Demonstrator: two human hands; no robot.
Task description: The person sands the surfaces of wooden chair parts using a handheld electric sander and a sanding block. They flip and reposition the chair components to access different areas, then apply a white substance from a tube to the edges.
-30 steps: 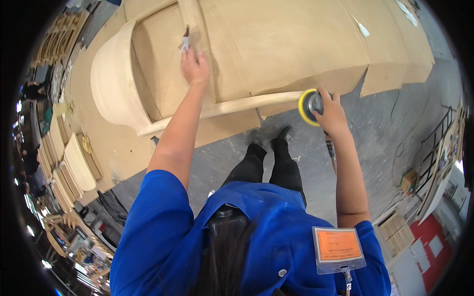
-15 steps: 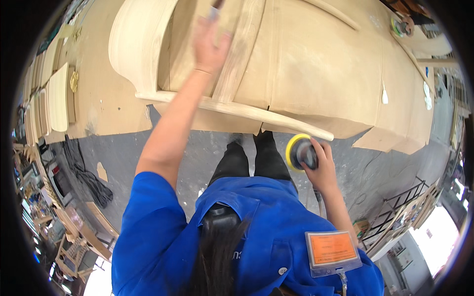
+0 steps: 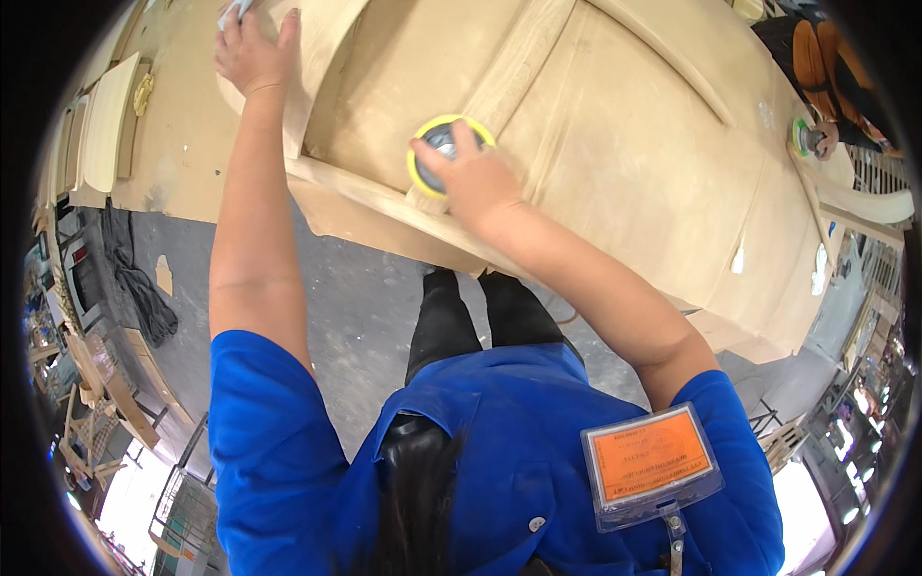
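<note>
My right hand point(image 3: 480, 182) is wrapped over the top of a round orbital sander point(image 3: 444, 144) with a dark body and a yellow rim. The sander sits where a crosspiece point(image 3: 523, 62) meets the long front rail point(image 3: 384, 199) of a pale wooden furniture frame. At the upper left, my left hand point(image 3: 257, 53) reaches over the frame's wide curved panel point(image 3: 312, 58). A small white piece point(image 3: 233, 12) shows at its fingertips, its kind unclear, and the thumb stands apart.
Brown cardboard point(image 3: 653, 192) covers the worktable under the frame. At the far right, another person's hand point(image 3: 824, 139) holds a similar sander point(image 3: 802, 139) on another wooden part. Curved wooden pieces point(image 3: 110, 125) stand at the left, with dark cloth point(image 3: 134, 278) on the floor.
My right hand has brought the sander up and left from beside the table onto the frame. My left hand has moved left to the curved panel; the dark-handled thing near it is out of view.
</note>
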